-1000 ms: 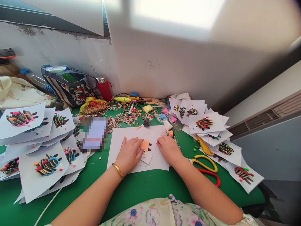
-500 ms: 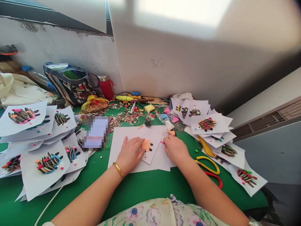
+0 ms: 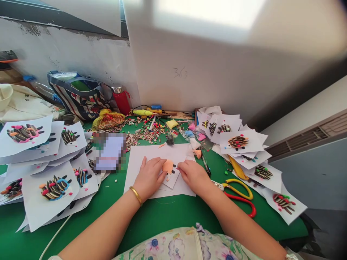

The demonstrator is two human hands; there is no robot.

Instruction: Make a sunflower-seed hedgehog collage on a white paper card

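Note:
A small white card (image 3: pixel 173 182) with a flat orange clay shape (image 3: pixel 168 166) and dark seeds on its right side lies on larger white paper (image 3: pixel 135 159). My left hand (image 3: pixel 150 176) rests on the card's left side, fingers apart, thumb and fingertips beside the orange shape. My right hand (image 3: pixel 194 176) is over the right edge, its thumb and index finger pinched on a tiny pink piece (image 3: pixel 177 168) close to the seeds. Under the right forearm, scissors (image 3: pixel 238 189) with yellow and red handles are partly hidden.
Seed-decorated cards are piled at the left (image 3: pixel 50 180) and right (image 3: pixel 241 142). Loose seeds (image 3: pixel 143 135) and clay packets lie behind the paper. A phone (image 3: pixel 110 151), striped bag (image 3: pixel 81 95) and red bottle (image 3: pixel 121 101) stand or lie at the left.
My right hand has moved left with the pink piece, from beyond the card's right edge to beside the seeds. More of the scissors and a black pen now show. My left hand stays put.

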